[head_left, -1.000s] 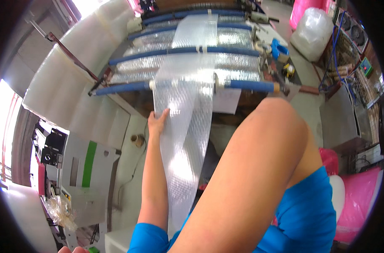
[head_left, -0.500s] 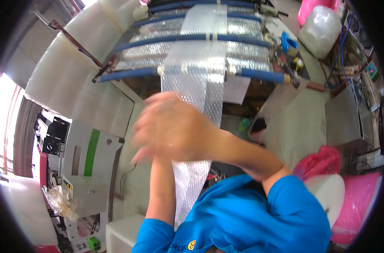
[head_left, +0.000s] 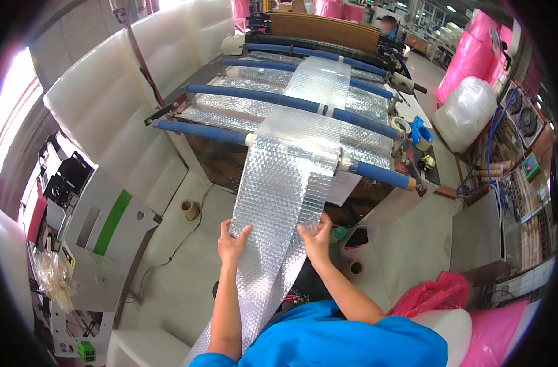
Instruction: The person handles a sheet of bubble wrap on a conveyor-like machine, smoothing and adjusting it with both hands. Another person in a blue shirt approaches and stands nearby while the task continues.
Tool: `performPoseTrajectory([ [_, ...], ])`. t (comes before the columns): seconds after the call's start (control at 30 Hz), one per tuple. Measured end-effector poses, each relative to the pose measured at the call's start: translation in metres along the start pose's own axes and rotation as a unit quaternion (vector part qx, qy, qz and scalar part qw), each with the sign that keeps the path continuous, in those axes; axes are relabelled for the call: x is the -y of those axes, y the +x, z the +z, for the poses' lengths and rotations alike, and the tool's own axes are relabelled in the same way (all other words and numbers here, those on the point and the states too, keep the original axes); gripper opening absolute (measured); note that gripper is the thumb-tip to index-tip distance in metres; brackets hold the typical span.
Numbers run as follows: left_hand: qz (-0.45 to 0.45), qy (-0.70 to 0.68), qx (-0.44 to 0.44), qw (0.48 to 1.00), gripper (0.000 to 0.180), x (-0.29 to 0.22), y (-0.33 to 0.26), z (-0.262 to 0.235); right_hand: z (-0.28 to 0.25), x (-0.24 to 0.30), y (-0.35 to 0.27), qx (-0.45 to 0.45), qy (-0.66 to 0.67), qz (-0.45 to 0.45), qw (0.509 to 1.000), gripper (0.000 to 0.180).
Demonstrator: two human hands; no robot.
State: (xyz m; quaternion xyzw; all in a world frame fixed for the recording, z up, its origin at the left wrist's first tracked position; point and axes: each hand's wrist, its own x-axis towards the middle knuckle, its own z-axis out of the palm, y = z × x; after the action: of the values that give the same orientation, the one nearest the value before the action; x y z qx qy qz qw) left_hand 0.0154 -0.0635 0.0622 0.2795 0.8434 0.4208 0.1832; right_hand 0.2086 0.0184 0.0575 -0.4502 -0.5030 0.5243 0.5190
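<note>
A long strip of clear bubble wrap [head_left: 277, 196] comes down over the front blue roller [head_left: 199, 131] and runs past my left forearm toward the lower edge. My left hand [head_left: 232, 244] grips its left edge, with the thumb on top and the fingers partly behind. On the opposite edge, my right hand [head_left: 316, 242] pinches the film between thumb and fingers. Between the two hands the strip spreads fairly flat; below them it gathers into folds. Parts of the fingers are hidden behind the film.
Several blue rollers span the machine ahead, above silvery film [head_left: 227, 110]. A blue tape dispenser [head_left: 421, 136] sits at its right side. Large rolls of white wrap [head_left: 113, 92] stand left. A cardboard tube [head_left: 190, 210] and a cable are on the floor. A red plastic bag [head_left: 429, 293] lies right.
My right hand, blurred and crossed over my left arm before, has moved right to the strip's right edge. My left hand now shows at the left edge. The view has tilted up.
</note>
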Motion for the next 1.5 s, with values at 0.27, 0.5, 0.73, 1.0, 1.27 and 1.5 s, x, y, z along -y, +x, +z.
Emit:
performPoseTrajectory([
  [0.27,0.034,-0.018,-0.016,0.999,0.037,-0.022,0.002,-0.048,-0.011,0.010,-0.045,0.189,-0.007,0.167,0.968,0.031],
  [0.5,-0.005,-0.191,0.131,0.973,0.033,-0.005,0.016,-0.041,-0.011,-0.008,-0.042,0.157,-0.004,0.168,0.973,0.033],
  [0.73,-0.014,0.048,0.089,0.995,0.051,0.026,0.049,0.038,-0.013,-0.105,0.010,0.128,-0.132,0.067,0.981,0.044],
  [1.0,-0.014,-0.025,0.057,0.998,0.050,0.041,0.051,0.066,-0.018,-0.118,0.010,0.077,-0.221,0.052,0.971,0.045],
  [1.27,0.022,-0.021,0.058,0.998,0.047,0.038,0.061,0.063,-0.008,-0.111,0.008,0.049,-0.239,-0.022,0.969,0.049],
  [1.5,0.085,-0.049,0.037,0.994,0.045,-0.021,0.103,0.073,-0.009,-0.075,0.081,0.040,-0.182,-0.047,0.981,0.048],
])
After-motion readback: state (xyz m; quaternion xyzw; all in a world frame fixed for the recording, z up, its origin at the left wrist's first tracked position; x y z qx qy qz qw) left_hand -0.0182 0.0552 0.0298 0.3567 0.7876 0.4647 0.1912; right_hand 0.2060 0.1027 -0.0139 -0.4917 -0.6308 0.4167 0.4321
